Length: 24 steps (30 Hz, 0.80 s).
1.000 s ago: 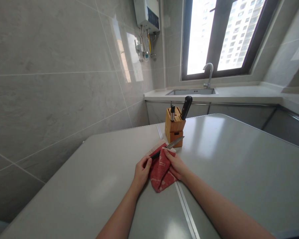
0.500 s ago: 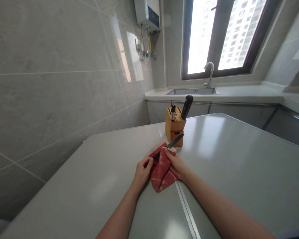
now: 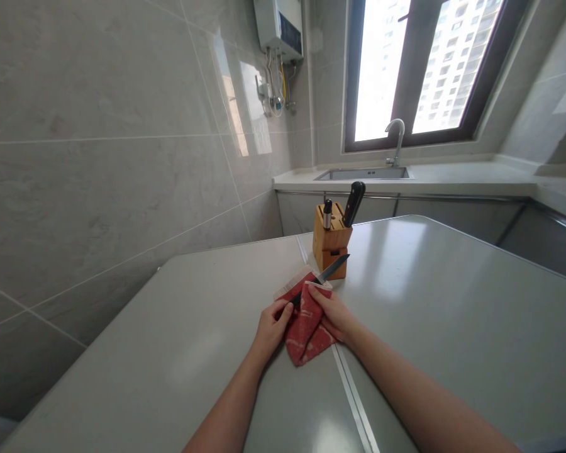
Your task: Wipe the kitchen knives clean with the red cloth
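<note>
My left hand (image 3: 270, 327) is closed round the black handle of a small knife (image 3: 329, 271), whose blade points up and to the right toward the knife block. A folded red cloth (image 3: 305, 322) with a pale pattern is wrapped over the base of the blade, and my right hand (image 3: 332, 313) pinches that cloth against it. Both hands rest low over the grey table (image 3: 453, 302).
A wooden knife block (image 3: 330, 242) stands just beyond the knife tip, with two black-handled knives in it. A metal seam (image 3: 351, 390) runs along the table toward me. Behind are a sink (image 3: 363, 173) with a tap (image 3: 396, 139), a window and a tiled wall at the left.
The cloth and my right hand have slid slightly along the blade, and the knife tip has shifted a little. The hands stay in the same place.
</note>
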{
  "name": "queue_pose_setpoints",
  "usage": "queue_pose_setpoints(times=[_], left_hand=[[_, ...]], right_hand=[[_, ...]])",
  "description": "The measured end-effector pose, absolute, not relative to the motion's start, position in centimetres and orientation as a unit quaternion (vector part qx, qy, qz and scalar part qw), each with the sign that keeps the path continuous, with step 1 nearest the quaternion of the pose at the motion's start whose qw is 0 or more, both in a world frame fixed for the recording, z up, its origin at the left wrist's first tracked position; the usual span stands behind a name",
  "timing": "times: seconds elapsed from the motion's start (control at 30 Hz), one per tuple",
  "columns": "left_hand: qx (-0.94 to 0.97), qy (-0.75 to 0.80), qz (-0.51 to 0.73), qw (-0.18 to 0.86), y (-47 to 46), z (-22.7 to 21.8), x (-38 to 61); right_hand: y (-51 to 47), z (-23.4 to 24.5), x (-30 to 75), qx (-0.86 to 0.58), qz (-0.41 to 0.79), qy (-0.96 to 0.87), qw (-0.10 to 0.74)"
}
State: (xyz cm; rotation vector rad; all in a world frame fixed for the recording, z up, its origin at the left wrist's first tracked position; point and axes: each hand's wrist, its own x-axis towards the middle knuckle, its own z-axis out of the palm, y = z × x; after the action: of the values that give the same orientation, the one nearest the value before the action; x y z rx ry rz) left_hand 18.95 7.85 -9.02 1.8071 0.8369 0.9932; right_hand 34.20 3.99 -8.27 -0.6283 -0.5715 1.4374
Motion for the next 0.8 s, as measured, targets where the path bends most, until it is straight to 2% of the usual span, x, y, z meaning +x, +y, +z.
queue_pose_setpoints(times=[0.8], left_hand=[[0.742,0.331,0.389,0.434,7.93,-9.23,18.89]], right_hand=[[3.73,-7.78,34.05,-0.292,0.639,-0.253,0.665]])
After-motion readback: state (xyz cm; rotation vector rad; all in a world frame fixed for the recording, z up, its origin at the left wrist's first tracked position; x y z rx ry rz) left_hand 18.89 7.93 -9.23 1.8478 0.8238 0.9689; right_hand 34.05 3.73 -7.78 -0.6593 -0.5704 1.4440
